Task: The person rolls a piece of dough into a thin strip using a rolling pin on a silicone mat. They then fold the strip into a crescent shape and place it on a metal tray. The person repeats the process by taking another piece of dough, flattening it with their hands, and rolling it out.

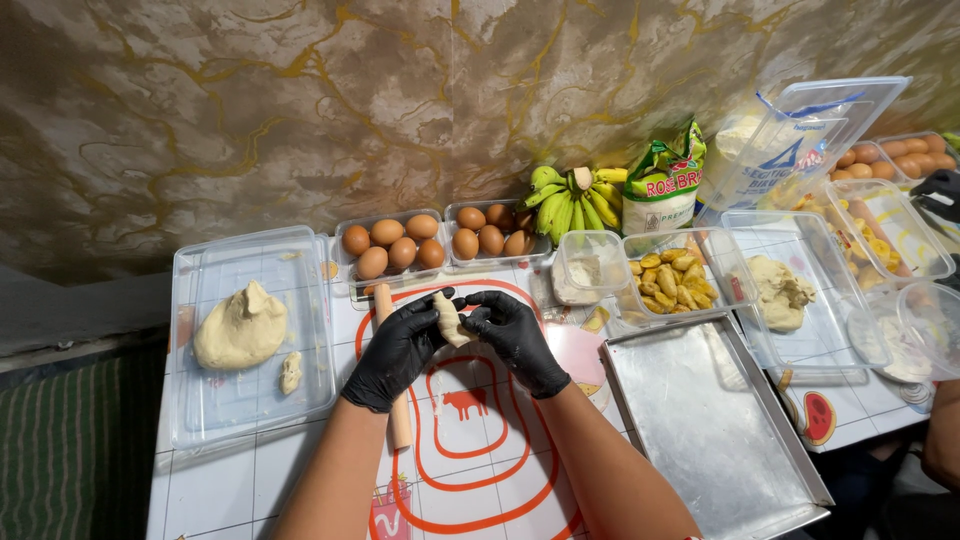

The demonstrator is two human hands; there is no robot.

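Observation:
Both my hands wear black gloves and meet over the table's middle. My left hand (395,350) and my right hand (515,335) pinch a small pale dough piece (451,320) between their fingers. Under my left hand a wooden rolling pin (399,420) lies on a white mat with red lines (470,460). To the left, a clear plastic tray (205,410) holds a big lump of dough (240,327) and a small bit (290,371).
Two tubs of brown eggs (392,246), green bananas (575,200), a flour bag (662,185), a tub of yellow fruit pieces (668,283), a clear tray with dough (780,292) and a metal tray (710,430) line the back and right. Another person's arm (942,440) shows at far right.

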